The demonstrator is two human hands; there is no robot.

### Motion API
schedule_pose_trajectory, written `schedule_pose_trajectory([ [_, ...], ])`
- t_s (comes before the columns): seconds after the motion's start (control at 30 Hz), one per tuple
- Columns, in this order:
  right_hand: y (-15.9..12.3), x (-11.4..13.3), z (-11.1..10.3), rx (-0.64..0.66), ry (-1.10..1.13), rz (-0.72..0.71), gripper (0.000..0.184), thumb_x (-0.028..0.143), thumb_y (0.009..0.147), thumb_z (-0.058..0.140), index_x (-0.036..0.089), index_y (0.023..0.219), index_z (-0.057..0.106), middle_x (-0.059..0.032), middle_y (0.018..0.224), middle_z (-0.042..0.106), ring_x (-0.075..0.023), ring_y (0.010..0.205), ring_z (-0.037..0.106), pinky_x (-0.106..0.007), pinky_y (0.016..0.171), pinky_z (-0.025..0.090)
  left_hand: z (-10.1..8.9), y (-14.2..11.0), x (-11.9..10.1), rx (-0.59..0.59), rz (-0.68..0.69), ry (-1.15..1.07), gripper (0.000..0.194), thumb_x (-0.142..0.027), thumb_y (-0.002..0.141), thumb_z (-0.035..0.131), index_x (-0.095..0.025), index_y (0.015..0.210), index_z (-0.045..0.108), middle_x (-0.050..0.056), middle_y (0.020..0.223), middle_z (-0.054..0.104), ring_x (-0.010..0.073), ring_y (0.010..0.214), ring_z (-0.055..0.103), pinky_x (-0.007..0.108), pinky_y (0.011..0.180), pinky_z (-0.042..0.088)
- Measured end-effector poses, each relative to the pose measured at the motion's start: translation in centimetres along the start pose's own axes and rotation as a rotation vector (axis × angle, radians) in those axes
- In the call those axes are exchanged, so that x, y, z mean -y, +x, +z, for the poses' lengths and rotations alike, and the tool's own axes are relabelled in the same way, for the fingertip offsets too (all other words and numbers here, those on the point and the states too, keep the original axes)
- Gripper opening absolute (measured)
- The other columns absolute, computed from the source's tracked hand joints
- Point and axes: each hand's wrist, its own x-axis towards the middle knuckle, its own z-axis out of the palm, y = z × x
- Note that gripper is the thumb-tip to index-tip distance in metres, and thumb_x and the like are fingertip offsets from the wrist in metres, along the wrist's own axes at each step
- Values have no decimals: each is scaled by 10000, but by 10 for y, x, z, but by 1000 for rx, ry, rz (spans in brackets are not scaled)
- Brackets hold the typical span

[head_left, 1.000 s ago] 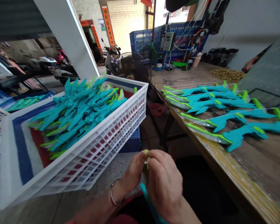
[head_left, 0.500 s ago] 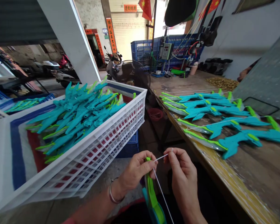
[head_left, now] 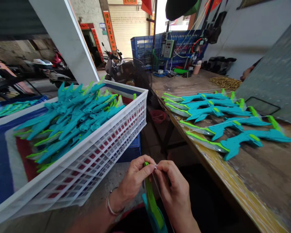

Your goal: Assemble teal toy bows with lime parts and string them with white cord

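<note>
A bow and its string, pinched at the tip

The bow stood tip-up, low before the person, between the crate and the table. The left hand was clamped on its green tip; the right hand, fingertips almost meeting the left's, pinched the string just beside that tip. The bow looked light and stiff, likely moulded plastic, its smooth faces perhaps slightly slippery. The string seemed thin and limp, calling for a fine pinch. The tip or the teal body would probably give the surest hold; the slim green limb looked easier to bend. Other bows lay heaped in the crate and spread across the table. An orange strip behind bore Chinese characters, 順利 topmost; lettering on a blue crate was too faint to read.
</note>
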Motion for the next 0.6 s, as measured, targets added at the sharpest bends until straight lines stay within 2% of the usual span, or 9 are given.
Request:
schedule_pose_trajectory([
  [0.17,-1,-6,2,-48,63,172,17,204,991,618,218,982,615,29,791,639,-107,625,614,-179,572,496,0,2,5,-9,19,6,260,-412,910,731,-167,839,678,-15,738,589,110,648,534,226,613,433],
  [0.4,-2,-9,1,-20,212,318,131,283,1017,594,210,912,622,36,742,631,-106,619,614,-182,573,494,3,2,7,17,40,-20,221,-393,921,727,-177,875,712,-15,772,611,88,625,541,204,583,428],
  [0.5,1,-5,4,-26,172,331,166,309,1009,597,206,880,617,38,719,624,-104,589,601,-177,549,486,3,2,7,-16,49,-59,224,-385,879,763,-173,839,702,-18,759,605,84,600,530,200,553,420],
  [0.6,0,-3,8,-24,83,278,197,330,1006,590,203,858,622,28,707,632,-111,579,607,-174,530,484,3,-1,7,-85,67,-25,215,-358,855,762,-167,808,675,-24,713,591,82,567,516,197,532,399],
])
